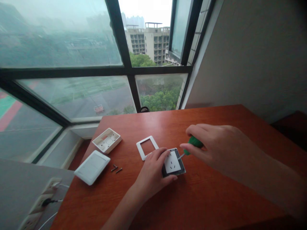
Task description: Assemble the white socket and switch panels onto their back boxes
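A wall socket (173, 163) with a white face and dark grey border lies on the wooden table. My left hand (157, 167) grips it from the left, thumb along the near edge and fingers over the far side. In my right hand (207, 143) is a screwdriver (194, 142) with a green handle, the fingers closed round it. Its metal shaft slants down to the socket's right border, where the tip meets the edge of the white face; whether a screw sits there I cannot tell. Just behind my left hand lies a white cover frame (139, 148).
To the left on the table (203, 198) are an open cream mounting box (112, 145), a white plate (92, 167) and several loose screws (117, 169). Windows rise beyond the far edge. Wall outlets (43, 203) with plugged cords are at lower left.
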A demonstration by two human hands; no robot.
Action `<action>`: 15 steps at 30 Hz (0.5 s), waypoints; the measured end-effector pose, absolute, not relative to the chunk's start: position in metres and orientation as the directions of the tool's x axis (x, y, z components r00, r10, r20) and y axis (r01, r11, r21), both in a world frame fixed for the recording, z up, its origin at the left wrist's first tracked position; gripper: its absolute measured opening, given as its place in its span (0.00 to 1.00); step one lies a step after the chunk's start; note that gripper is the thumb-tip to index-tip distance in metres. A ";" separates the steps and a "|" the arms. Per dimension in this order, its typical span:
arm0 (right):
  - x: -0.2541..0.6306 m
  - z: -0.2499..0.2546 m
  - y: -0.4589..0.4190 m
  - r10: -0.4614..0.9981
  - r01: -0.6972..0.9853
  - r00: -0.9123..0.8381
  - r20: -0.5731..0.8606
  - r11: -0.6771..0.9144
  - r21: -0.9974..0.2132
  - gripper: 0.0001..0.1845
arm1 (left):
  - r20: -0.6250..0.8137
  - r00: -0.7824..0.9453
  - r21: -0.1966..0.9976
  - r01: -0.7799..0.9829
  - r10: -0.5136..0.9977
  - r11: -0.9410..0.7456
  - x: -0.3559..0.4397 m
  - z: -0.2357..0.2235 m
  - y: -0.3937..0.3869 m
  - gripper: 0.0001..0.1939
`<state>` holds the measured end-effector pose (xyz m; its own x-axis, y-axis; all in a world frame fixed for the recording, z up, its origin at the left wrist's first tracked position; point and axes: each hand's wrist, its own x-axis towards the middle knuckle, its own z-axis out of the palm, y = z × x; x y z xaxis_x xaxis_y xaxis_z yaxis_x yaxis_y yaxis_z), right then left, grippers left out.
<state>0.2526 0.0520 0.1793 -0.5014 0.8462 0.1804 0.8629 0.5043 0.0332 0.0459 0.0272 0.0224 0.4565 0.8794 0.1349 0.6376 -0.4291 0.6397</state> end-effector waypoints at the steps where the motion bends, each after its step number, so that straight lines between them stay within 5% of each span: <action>1: 0.252 0.179 0.052 0.855 0.877 -0.479 0.199 0.475 0.073 0.15 | 0.135 0.457 0.639 0.638 0.879 -0.430 0.046 0.022 0.027 0.42; 5: 0.254 0.181 0.048 0.832 0.846 -0.519 0.197 0.533 -0.023 0.06 | 0.145 0.459 0.638 0.634 0.877 -0.437 0.046 0.021 0.027 0.42; 8: 0.256 0.180 0.048 0.806 0.801 -0.567 0.172 0.588 -0.113 0.12 | 0.147 0.458 0.635 0.636 0.877 -0.439 0.047 0.021 0.028 0.42; 13: 0.252 0.177 0.053 0.847 0.873 -0.481 0.225 0.487 0.035 0.13 | 0.145 0.451 0.639 0.636 0.880 -0.432 0.047 0.022 0.028 0.41; 15: 0.251 0.178 0.053 0.848 0.871 -0.481 0.222 0.492 0.007 0.12 | 0.134 0.455 0.643 0.637 0.880 -0.427 0.047 0.023 0.029 0.41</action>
<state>0.2514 0.0525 0.1783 -0.4806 0.8485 0.2216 0.8708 0.4915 0.0069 0.0467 0.0286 0.0228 0.4550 0.8804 0.1337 0.6365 -0.4265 0.6426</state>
